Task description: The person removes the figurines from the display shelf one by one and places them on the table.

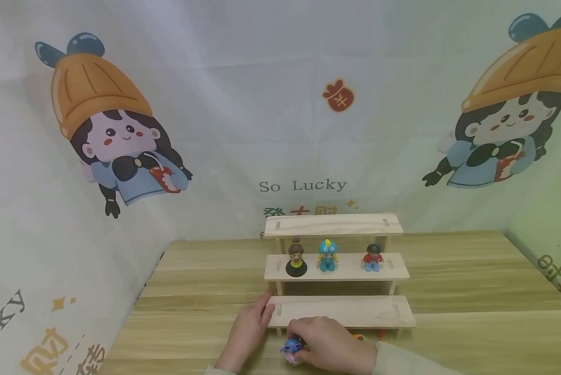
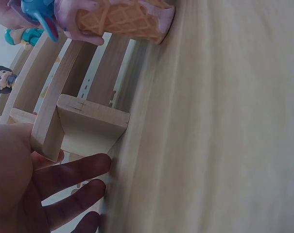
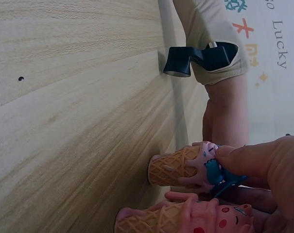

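Note:
My right hand pinches an ice-cream-cone toy figure, which has a blue creature on pink icing over a waffle cone, just in front of the lowest shelf. The thumb presses on its top. Close beside it is a pink-faced cone figure, cut off by the frame; I cannot tell whether the fingers touch it. My left hand rests at the left end of the lowest step of a wooden display stand, its fingers stretched out, tips low near the table.
On the middle step stand a bun-haired figure, a teal-suited figure and a black-haired figure in red. Orange and green bits show behind my right wrist. A printed cloth hangs behind the wooden table.

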Demonstrator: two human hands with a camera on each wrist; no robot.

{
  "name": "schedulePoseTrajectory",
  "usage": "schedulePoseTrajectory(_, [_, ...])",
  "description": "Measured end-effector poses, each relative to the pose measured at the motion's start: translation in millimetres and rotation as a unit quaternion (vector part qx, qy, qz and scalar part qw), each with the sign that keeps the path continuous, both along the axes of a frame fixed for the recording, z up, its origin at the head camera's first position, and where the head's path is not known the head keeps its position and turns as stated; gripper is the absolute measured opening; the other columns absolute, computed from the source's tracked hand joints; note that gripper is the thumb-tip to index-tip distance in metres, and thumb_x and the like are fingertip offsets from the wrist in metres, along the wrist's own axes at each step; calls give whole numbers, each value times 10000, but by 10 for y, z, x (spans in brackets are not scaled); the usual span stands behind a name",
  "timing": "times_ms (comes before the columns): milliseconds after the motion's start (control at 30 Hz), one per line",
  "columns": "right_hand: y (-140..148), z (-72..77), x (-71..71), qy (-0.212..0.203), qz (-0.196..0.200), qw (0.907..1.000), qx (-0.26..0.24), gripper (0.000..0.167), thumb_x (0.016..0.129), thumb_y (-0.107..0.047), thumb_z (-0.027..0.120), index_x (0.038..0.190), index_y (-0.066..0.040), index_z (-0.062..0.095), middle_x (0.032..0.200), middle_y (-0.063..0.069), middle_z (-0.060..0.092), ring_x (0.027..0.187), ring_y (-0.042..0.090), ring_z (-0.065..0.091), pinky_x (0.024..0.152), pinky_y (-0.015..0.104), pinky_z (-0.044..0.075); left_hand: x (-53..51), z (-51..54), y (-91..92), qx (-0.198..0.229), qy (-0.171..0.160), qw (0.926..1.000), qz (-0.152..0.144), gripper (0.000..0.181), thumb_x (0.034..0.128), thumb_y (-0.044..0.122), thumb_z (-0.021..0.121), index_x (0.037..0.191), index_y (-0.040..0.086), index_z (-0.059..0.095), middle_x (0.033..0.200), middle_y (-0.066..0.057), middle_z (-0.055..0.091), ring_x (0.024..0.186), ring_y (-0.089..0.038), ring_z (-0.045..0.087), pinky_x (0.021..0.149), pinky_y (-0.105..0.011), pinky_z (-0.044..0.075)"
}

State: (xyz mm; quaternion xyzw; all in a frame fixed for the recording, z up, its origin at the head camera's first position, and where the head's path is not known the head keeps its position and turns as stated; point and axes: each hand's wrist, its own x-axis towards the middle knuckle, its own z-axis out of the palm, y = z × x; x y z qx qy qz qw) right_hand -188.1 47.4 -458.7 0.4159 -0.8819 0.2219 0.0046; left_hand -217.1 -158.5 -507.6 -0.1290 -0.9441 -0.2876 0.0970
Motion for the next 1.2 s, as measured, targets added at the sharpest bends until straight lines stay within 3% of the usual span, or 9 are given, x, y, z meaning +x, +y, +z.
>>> schedulePoseTrajectory(267, [12,-7,5,-11,91,10000,-27,232,814,-317,748,957,-196,610,850,-177,613,712,-100,516,634,87,450,0,16,11,51,-125,9999,43,426,991,281,502,1340,38,532,1207,-210,639,1026,-401,642,864,-525,517])
schedulePoseTrajectory(500, [10,2,-6,-210,136,9997,5,290,839,-339,725,1048,-162,631,914,-162,629,748,-89,522,660,120,466,-2,11,14,30,-43,10000,30,421,990,275,502,1334,33,539,1176,-219,652,995,-402,652,842,-521,525])
schedulePoseTrajectory(833, [47,13,-13,-211,81,9997,87,307,833,-346,736,1066,-169,646,975,-141,650,806,-69,552,708,150,490,3,0,17,78,-36,10000,27,425,990,281,503,1331,30,540,1176,-217,653,1002,-408,647,851,-530,519])
schedulePoseTrajectory(1033, [123,103,1,-297,-148,9994,53,351,801,-355,760,1082,-177,647,1015,-110,672,844,-31,575,738,192,505,14,10,24,113,-15,9999,23,420,984,278,514,1325,35,547,1145,-220,665,980,-407,653,843,-526,521])
schedulePoseTrajectory(1200, [197,193,7,-623,-277,9976,-105,327,817,-315,749,1086,-162,644,975,-92,673,791,-7,560,717,192,497,20,26,14,162,-66,9998,60,432,987,294,508,1332,36,539,1172,-218,654,1014,-403,646,874,-524,512])
